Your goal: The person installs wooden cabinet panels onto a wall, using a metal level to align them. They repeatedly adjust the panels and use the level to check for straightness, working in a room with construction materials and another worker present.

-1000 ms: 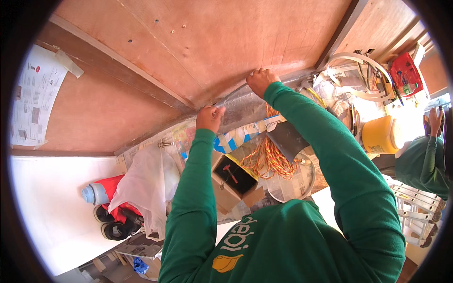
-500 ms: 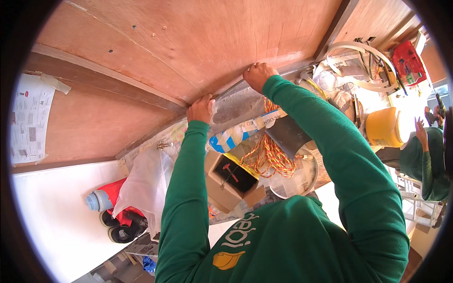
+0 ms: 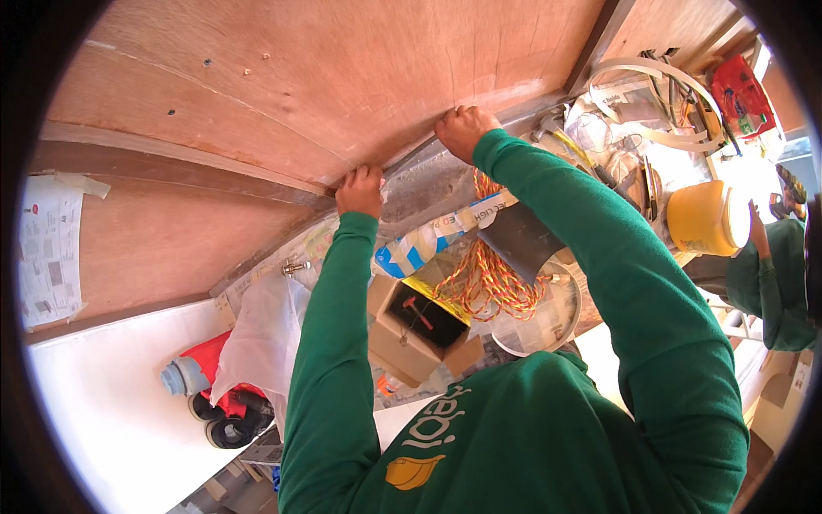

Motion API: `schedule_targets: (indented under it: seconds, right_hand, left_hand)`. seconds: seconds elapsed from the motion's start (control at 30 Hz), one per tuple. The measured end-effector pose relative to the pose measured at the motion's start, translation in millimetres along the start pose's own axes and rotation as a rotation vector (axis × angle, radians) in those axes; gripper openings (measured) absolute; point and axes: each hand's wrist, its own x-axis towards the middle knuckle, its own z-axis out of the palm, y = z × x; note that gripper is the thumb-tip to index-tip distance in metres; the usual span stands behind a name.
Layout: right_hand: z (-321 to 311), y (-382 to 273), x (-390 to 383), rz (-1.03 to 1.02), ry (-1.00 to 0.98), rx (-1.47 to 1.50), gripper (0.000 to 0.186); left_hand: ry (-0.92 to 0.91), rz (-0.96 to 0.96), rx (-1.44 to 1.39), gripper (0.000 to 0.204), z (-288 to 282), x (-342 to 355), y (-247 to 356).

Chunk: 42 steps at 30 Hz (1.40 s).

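My left hand [image 3: 360,190] is closed, its fingers curled at the lower edge of an upright plywood panel [image 3: 342,77]. Farther right along the same edge, my right hand [image 3: 467,132] is also closed, knuckles against the wood. A narrow dark strip [image 3: 411,160] runs between the two hands where the panel meets the worktop. What the fingers hold, if anything, stays hidden. Below my hands lie a long blue-and-white package [image 3: 445,233] wrapped with tape, a bundle of red-yellow twisted wire [image 3: 486,287] and a curved dark sheet [image 3: 524,236].
An open cardboard box [image 3: 390,330] stands between my arms. To the left are a translucent plastic bag [image 3: 261,330] and a red-and-blue bundle [image 3: 193,364]. A yellow bucket [image 3: 702,218], a coiled pale band [image 3: 655,73] and a red case [image 3: 741,94] sit at right. A co-worker [image 3: 766,283] is beyond.
Both hands stay at the panel's lower edge, shifted slightly left in the picture as the view moves. The co-worker's raised hand at right has moved lower and is partly hidden behind the bucket.
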Motion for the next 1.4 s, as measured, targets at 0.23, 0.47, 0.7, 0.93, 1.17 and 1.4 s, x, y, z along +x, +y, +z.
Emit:
schedule_targets:
  seconds: [0.23, 0.47, 0.7, 0.93, 1.17, 1.4]
  right_hand:
    - [6, -3, -4, 0.044, -0.043, 0.064, 0.019]
    - [7, -2, -6, 0.084, 0.007, 0.09, 0.02]
    - [3, 9, -8, -0.014, 0.068, 0.068, 0.02]
    - [-8, 3, -2, -0.012, 0.153, 0.105, 0.019]
    - [0, 1, -5, 0.036, 0.114, 0.079, 0.02]
    - [18, 1, -13, 0.088, 0.09, 0.125, 0.021]
  left_hand:
    - [0.054, 0.126, 0.108, 0.011, 13, -2, 0]
    - [0.021, 0.138, 0.187, 0.012, 4, 5, 7]
    - [-0.088, -0.012, -0.005, 0.018, 5, 2, 3]
    - [-0.007, -0.031, -0.009, 0.024, 6, 2, 10]
    - [0.009, -0.037, -0.008, 0.026, 8, 1, 18]
    - [-0.084, -0.043, 0.02, 0.03, 4, 1, 23]
